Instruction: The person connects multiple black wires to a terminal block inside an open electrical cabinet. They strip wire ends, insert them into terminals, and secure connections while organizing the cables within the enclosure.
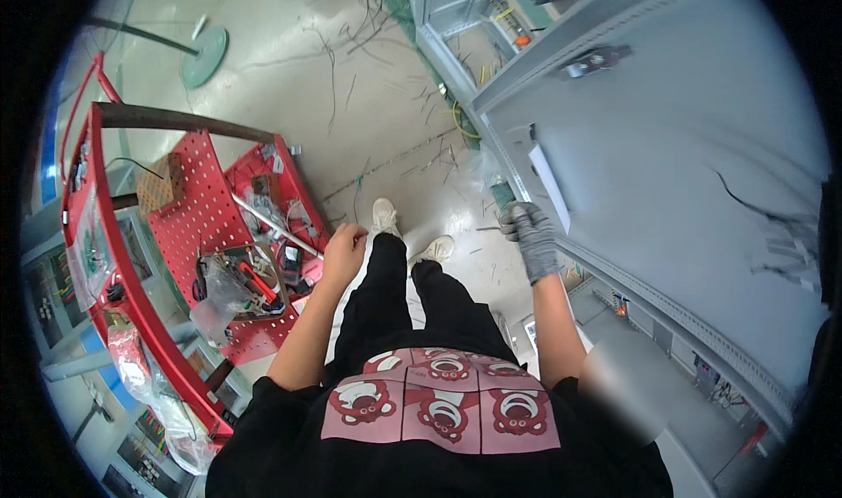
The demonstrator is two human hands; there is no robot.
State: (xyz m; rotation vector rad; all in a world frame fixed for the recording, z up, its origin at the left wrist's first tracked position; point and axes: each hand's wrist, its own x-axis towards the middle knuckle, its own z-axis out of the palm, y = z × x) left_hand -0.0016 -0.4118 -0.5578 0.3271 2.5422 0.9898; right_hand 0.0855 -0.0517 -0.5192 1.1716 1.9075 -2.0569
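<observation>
My left hand (346, 247) is bare, its fingers curled in, held beside the red cart's right end; nothing shows in it. My right hand (531, 240) wears a grey striped knit glove. Its fingers are bent, and whatever they may hold is hidden. It is at the edge of a large grey cabinet door or panel (667, 156); I cannot tell whether it touches that edge. A white strip (550, 187) on the panel is just beyond the glove, and a metal latch (596, 61) is farther up.
A red perforated tool cart (195, 178) at left carries a cardboard box (160, 185) and a bin of tools and plastic bags (237, 281). Wire scraps (355, 38) litter the floor. A round green stand base (204, 57) stands far left. An open cabinet frame (456, 60) is ahead right.
</observation>
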